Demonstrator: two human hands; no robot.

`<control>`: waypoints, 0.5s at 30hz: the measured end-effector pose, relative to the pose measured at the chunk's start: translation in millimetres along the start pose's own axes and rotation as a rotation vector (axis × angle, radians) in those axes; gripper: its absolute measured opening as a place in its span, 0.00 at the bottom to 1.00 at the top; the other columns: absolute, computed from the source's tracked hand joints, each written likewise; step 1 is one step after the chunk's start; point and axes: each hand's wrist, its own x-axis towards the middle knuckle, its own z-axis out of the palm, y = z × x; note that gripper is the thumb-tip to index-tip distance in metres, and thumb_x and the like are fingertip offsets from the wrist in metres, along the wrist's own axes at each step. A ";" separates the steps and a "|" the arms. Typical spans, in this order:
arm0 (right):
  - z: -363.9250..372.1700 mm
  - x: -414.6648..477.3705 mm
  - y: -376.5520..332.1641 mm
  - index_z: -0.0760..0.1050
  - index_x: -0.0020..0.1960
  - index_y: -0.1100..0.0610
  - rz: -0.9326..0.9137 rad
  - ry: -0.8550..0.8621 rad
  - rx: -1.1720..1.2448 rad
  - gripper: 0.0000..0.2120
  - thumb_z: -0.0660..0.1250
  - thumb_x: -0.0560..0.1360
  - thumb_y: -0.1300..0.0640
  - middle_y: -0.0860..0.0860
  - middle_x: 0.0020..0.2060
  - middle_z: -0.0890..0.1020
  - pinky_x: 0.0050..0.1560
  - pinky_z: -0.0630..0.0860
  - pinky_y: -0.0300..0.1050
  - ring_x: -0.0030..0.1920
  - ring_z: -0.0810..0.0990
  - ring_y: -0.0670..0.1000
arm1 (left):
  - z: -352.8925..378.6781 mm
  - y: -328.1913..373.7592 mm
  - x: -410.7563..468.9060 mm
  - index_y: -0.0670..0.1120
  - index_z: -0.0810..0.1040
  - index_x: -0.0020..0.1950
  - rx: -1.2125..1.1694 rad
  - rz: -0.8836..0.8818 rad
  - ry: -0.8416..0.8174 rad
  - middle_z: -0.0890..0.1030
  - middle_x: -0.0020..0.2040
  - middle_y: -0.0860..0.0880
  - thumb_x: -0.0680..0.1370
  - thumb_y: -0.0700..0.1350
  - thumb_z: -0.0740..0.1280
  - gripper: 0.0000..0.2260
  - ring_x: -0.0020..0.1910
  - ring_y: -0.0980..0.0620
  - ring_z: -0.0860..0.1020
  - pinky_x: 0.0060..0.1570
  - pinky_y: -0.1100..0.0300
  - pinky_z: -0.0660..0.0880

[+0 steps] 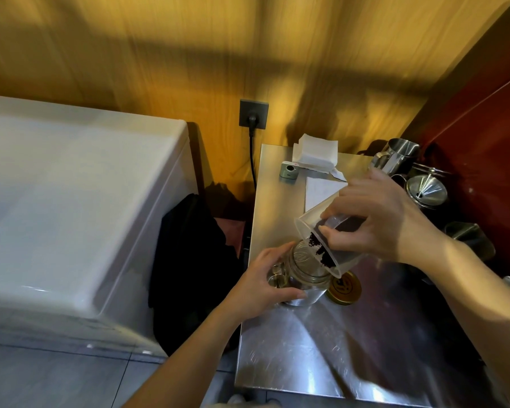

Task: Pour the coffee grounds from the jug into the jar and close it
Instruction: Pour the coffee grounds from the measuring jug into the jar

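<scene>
My right hand (374,219) grips a clear plastic jug (315,228) and holds it tipped down to the left, its rim over the mouth of a glass jar (304,272). Dark coffee grounds (321,248) slide along the jug's lower wall towards the jar. My left hand (262,284) is wrapped around the jar's left side and holds it upright on the steel counter (321,348). A gold lid (343,288) lies flat on the counter just right of the jar, partly under the jug.
Steel pitchers (395,157) and a steel funnel (426,189) crowd the counter's right edge by a red wall. White paper filters (314,154), a small grey device (288,172) and a paper sheet (321,191) lie behind. A white appliance (71,207) and dark cloth (189,260) stand left.
</scene>
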 end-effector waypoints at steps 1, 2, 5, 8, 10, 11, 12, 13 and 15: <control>0.1 -0.1 0.2 0.80 0.32 0.59 -0.003 -0.001 0.004 0.20 0.61 0.69 0.44 0.55 0.25 0.79 0.38 0.60 0.45 0.28 0.74 0.56 | -0.2 0.3 0.0 0.71 0.64 0.67 0.003 -0.002 -0.001 0.70 0.62 0.58 0.62 0.62 0.76 0.37 0.61 0.67 0.69 0.56 0.75 0.66; 0.5 -0.2 -0.1 0.80 0.32 0.59 -0.009 -0.002 0.007 0.20 0.62 0.69 0.44 0.54 0.25 0.79 0.38 0.60 0.45 0.28 0.74 0.56 | -0.4 0.6 0.0 0.72 0.63 0.66 0.008 -0.005 0.000 0.70 0.62 0.58 0.62 0.62 0.76 0.37 0.60 0.68 0.68 0.55 0.76 0.66; 1.2 0.4 -0.7 0.80 0.34 0.58 -0.031 0.003 0.008 0.19 0.62 0.69 0.44 0.53 0.26 0.80 0.38 0.58 0.42 0.28 0.75 0.54 | -0.8 1.2 0.0 0.74 0.63 0.65 0.014 -0.003 0.004 0.70 0.62 0.59 0.62 0.61 0.76 0.36 0.60 0.68 0.68 0.56 0.73 0.66; 1.8 1.4 -0.3 0.80 0.34 0.58 -0.035 0.003 0.003 0.18 0.62 0.69 0.44 0.53 0.26 0.80 0.38 0.58 0.42 0.28 0.75 0.54 | -0.2 2.2 -0.2 0.76 0.62 0.63 0.010 -0.007 0.003 0.70 0.62 0.58 0.62 0.63 0.75 0.35 0.61 0.64 0.69 0.59 0.68 0.67; 3.3 1.9 -1.0 0.80 0.34 0.57 -0.043 -0.005 -0.011 0.18 0.62 0.69 0.44 0.52 0.26 0.80 0.37 0.61 0.45 0.28 0.74 0.54 | 0.0 2.8 -0.4 0.77 0.61 0.63 0.015 -0.011 0.002 0.70 0.62 0.58 0.61 0.63 0.75 0.35 0.62 0.64 0.69 0.59 0.68 0.67; 3.7 2.1 -1.6 0.80 0.34 0.57 -0.050 -0.010 -0.018 0.18 0.62 0.69 0.44 0.52 0.26 0.80 0.36 0.62 0.46 0.28 0.74 0.54 | 0.0 2.8 -0.4 0.78 0.61 0.62 0.018 -0.010 0.004 0.70 0.62 0.59 0.62 0.63 0.75 0.35 0.61 0.66 0.68 0.58 0.69 0.66; 4.0 2.3 -2.1 0.81 0.34 0.57 -0.056 -0.012 -0.021 0.18 0.62 0.69 0.44 0.52 0.26 0.80 0.36 0.63 0.46 0.28 0.74 0.53 | 0.1 2.8 -0.2 0.79 0.61 0.61 0.021 -0.009 0.005 0.69 0.62 0.61 0.62 0.62 0.76 0.35 0.61 0.68 0.68 0.57 0.71 0.65; 3.7 2.5 -2.2 0.81 0.34 0.57 -0.060 -0.010 -0.020 0.18 0.62 0.69 0.44 0.52 0.26 0.80 0.36 0.63 0.46 0.27 0.74 0.53 | 0.3 2.5 0.0 0.79 0.60 0.61 0.024 -0.008 0.007 0.69 0.62 0.61 0.62 0.62 0.76 0.35 0.60 0.69 0.68 0.56 0.72 0.65; 2.8 2.3 -2.6 0.81 0.34 0.57 -0.061 -0.001 -0.012 0.18 0.62 0.69 0.45 0.52 0.25 0.79 0.35 0.63 0.46 0.27 0.73 0.54 | 0.9 1.7 0.3 0.79 0.60 0.62 0.024 -0.016 0.009 0.69 0.62 0.61 0.62 0.62 0.76 0.35 0.61 0.68 0.68 0.56 0.71 0.65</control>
